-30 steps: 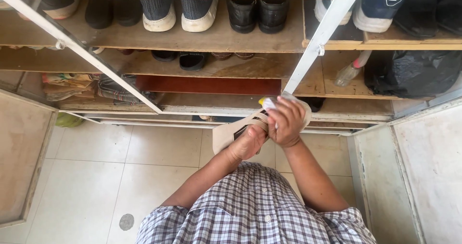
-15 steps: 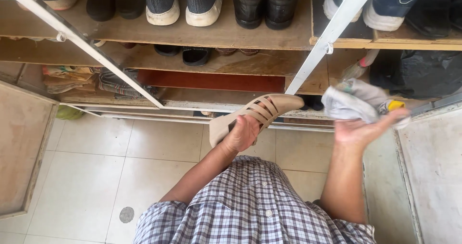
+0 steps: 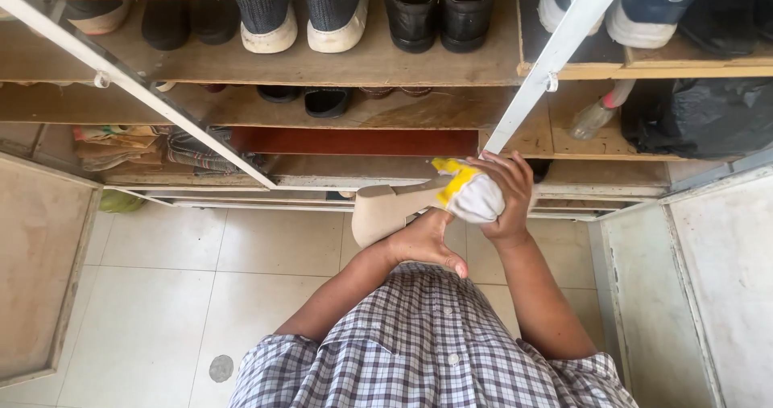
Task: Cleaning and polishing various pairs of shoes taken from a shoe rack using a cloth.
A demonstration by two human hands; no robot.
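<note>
My left hand (image 3: pixel 425 243) grips a beige strappy sandal (image 3: pixel 386 208) from below, holding it level in front of the open shoe cabinet. My right hand (image 3: pixel 503 195) presses a bunched white and yellow cloth (image 3: pixel 471 192) onto the sandal's front end. The cloth hides the toe of the sandal. Both forearms reach out from my checked shirt at the bottom of the view.
Wooden shelves (image 3: pixel 362 62) hold dark shoes, grey sneakers (image 3: pixel 294 26) and black slip-ons. A black plastic bag (image 3: pixel 700 118) and a brush sit on the right shelf. Folded cloths (image 3: pixel 153 146) lie low left. Open cabinet doors stand at either side over a white tile floor (image 3: pixel 161 287).
My right hand, which had swung out to the right with the cloth, has come back and set the cloth on the sandal's front. The left hand turned the sandal slightly.
</note>
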